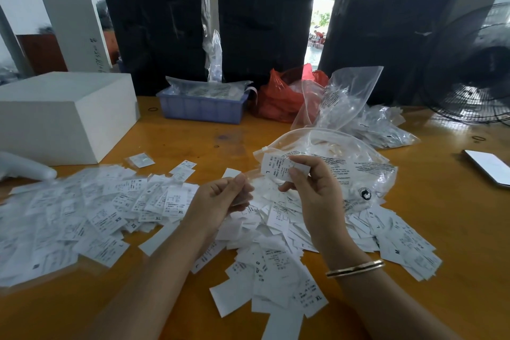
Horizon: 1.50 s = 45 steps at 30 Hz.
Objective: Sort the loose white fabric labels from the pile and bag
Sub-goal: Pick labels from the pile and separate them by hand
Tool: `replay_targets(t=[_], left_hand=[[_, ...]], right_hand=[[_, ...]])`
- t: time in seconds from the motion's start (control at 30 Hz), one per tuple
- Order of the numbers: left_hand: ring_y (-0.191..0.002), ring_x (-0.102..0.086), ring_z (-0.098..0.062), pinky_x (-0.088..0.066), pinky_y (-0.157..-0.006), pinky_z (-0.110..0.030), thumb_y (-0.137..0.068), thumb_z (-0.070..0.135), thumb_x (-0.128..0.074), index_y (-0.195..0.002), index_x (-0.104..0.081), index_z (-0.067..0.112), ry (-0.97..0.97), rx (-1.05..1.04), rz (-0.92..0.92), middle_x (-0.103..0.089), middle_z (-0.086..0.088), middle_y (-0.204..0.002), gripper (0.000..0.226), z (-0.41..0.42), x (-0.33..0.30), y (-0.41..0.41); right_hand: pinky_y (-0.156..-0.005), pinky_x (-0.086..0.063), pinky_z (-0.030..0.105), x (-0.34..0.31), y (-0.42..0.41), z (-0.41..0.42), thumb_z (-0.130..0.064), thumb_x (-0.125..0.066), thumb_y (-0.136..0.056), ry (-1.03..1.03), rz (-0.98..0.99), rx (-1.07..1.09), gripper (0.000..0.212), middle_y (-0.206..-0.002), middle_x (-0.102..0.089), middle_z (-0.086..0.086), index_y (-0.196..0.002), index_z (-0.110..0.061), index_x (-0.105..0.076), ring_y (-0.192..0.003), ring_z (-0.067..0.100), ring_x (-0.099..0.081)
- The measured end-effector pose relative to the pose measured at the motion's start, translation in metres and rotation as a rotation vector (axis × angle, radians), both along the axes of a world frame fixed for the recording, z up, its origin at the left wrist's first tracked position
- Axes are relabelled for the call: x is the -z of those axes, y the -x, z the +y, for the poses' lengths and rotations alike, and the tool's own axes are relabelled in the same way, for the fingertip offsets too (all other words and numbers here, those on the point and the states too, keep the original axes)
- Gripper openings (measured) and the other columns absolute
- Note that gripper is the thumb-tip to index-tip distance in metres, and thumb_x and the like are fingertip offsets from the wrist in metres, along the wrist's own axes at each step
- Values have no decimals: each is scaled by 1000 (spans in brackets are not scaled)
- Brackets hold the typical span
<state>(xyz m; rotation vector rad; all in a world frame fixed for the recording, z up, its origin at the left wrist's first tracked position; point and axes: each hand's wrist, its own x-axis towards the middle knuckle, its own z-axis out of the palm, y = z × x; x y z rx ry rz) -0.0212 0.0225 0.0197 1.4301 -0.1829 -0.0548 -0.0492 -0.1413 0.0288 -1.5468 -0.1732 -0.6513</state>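
Labels (pixel 278 265) lie loose in a white pile across the wooden desk (pixel 455 270), spreading from nine o'clock to four o'clock and pointing every which way. One label (pixel 281 168), marked L, is pinched in the right hand (pixel 309 190) grip, long axis running roughly nine to three, just in front of the clear bag (pixel 345 163) at one o'clock. Left hand (pixel 220 199) curls its grip on a blank label (pixel 231 173) tilted towards one o'clock
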Motion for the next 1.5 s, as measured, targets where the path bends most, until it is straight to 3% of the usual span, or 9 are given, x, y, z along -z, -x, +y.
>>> replay_targets(t=[0.4,0.57,0.83,0.93,1.1,1.2,1.3,1.43,1.5], left_hand=[[-72,-70,-6,-51,-60,-14,-59,58,-63,-68,-77,32,2,6,-18,-74,2,-75,31,1,1,-1],[-74,-70,-5,-52,-62,-14,-63,56,-62,-70,-77,33,-4,11,-35,-74,4,-76,28,2,2,-1],[-74,-69,-8,-53,-64,-16,-65,43,-69,-78,-74,29,-42,8,-48,-74,3,-81,20,5,4,-4],[-77,-70,-8,-53,-64,-16,-72,30,-72,-78,-74,33,-53,31,-67,-75,5,-84,7,5,4,-5],[-82,-72,-15,-54,-63,-19,-71,25,-74,-97,-68,25,-102,60,-82,-75,4,-91,26,4,4,-3],[-82,-72,-15,-56,-65,-26,-79,19,-73,-98,-66,27,-114,4,-89,-74,6,-90,22,5,5,-4],[-82,-69,-9,-53,-65,-20,-81,25,-72,-97,-64,34,-183,-57,-128,-72,16,-88,21,4,4,-3],[-96,-64,-11,-55,-81,-31,-79,32,-73,-96,-62,42,-261,-89,-134,-67,10,-104,22,2,5,-3],[-87,-67,-9,-56,-71,-24,-79,32,-73,-97,-61,42,-250,-104,-143,-68,9,-100,24,2,4,-3]], right_hand=[[-59,-55,23,3,-2,-2,-4,-56,-92,43,4,-10,24,-89,-69,-16,-93,-27,-62,-65,12,-68],[-65,-55,48,4,-1,-2,-5,-56,-92,145,68,-29,24,-80,-70,-12,-95,-28,-61,-64,14,-67],[-67,-52,54,4,-2,-3,1,-55,-91,241,232,-107,24,-80,-68,-1,-97,-20,-65,-61,15,-64],[-67,-55,49,5,-3,-2,-1,-56,-91,251,219,-123,29,-76,-68,-2,-101,-28,-62,-65,18,-66],[-63,-54,24,11,-3,5,-7,-60,-90,247,182,-144,41,-68,-67,-8,-112,-40,-49,-64,11,-67],[-70,-53,32,16,-5,8,-15,-48,-98,236,225,-115,36,-88,-70,4,-130,-31,-49,-77,11,-64],[-103,-38,21,25,-4,14,-39,-36,-99,330,306,-252,47,-142,-44,-9,-145,-28,-33,-119,-10,-46],[-106,-29,15,34,-3,25,-54,-37,-92,357,357,-410,61,-148,-32,-17,-148,-38,-21,-131,-9,-33],[-99,-37,13,31,-4,22,-48,-41,-94,308,338,-367,56,-140,-42,-21,-147,-40,-22,-124,-8,-44]])
